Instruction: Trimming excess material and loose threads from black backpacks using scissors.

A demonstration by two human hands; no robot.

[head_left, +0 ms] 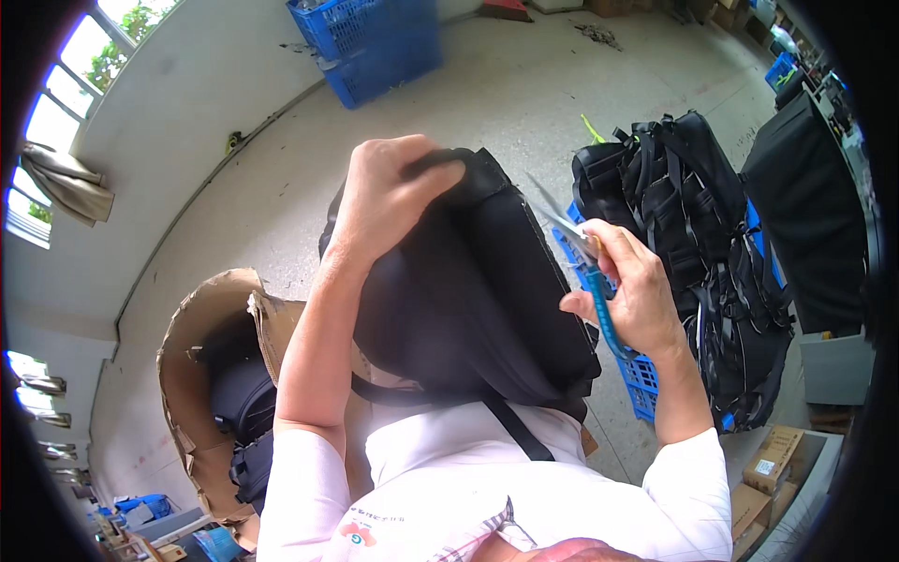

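A large black bag (pixel 440 290) of soft fabric rests upright against my lap, with a black strap (pixel 517 429) hanging down over my white shirt. My left hand (pixel 389 187) is closed on the bag's top edge, fingers curled over the fabric. In my right hand (pixel 632 290) is a pair of scissors (pixel 604 309) with blue handles. Their blades point up and to the left, close beside the bag's right edge seam; the blades are slightly blurred, so whether they touch the fabric I cannot tell.
Several black bags (pixel 693 206) lie piled on a blue crate (pixel 642 386) at the right. An open cardboard box (pixel 178 393) with black bags inside stands at the left. Blue crates (pixel 384 66) are stacked at the far wall. Small cartons (pixel 775 459) sit at the lower right.
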